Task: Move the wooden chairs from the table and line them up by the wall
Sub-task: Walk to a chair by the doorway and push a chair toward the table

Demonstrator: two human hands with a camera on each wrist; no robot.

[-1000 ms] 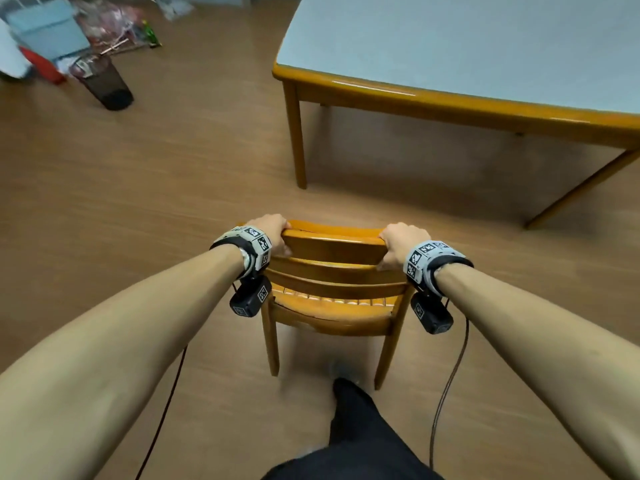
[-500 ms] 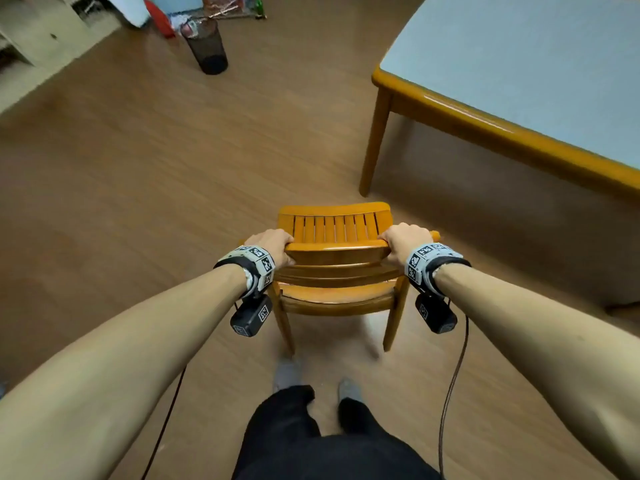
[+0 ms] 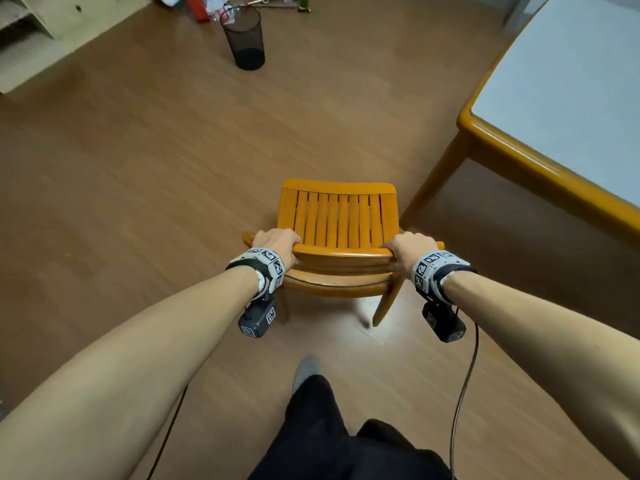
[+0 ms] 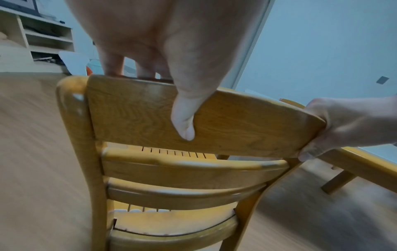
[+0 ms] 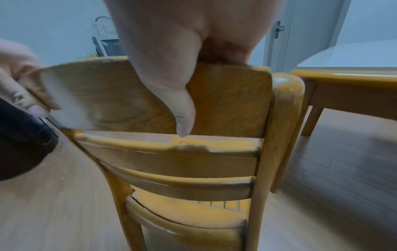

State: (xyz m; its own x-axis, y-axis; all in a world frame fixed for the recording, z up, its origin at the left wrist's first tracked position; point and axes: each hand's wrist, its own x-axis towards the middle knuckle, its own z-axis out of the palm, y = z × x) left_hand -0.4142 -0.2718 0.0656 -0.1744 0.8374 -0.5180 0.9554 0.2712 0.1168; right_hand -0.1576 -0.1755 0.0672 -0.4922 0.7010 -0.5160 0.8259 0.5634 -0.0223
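Observation:
A wooden chair [image 3: 337, 216] with a slatted seat is in front of me, its back towards me. My left hand [image 3: 275, 241] grips the left end of its top back rail, thumb on the near face and fingers over the top. My right hand [image 3: 410, 245] grips the right end the same way. In the left wrist view the chair's top rail [image 4: 236, 122] fills the middle, my left hand [image 4: 163, 64] over it. The right wrist view shows my right hand [image 5: 182, 68] over the chair's top rail [image 5: 232, 101]. The table [image 3: 519, 154] stands to the right.
A black mesh bin [image 3: 244, 38] stands on the floor ahead, with clutter behind it. Pale shelving [image 3: 41, 32] is at the far left. The table's leg [image 3: 433, 181] is close to the chair's right side. Brown floor [image 3: 138, 168] lies open to the left and ahead.
I have turned left with the chair in both hands: the table has swung from ahead to my right, and the bin and shelving have come into view ahead.

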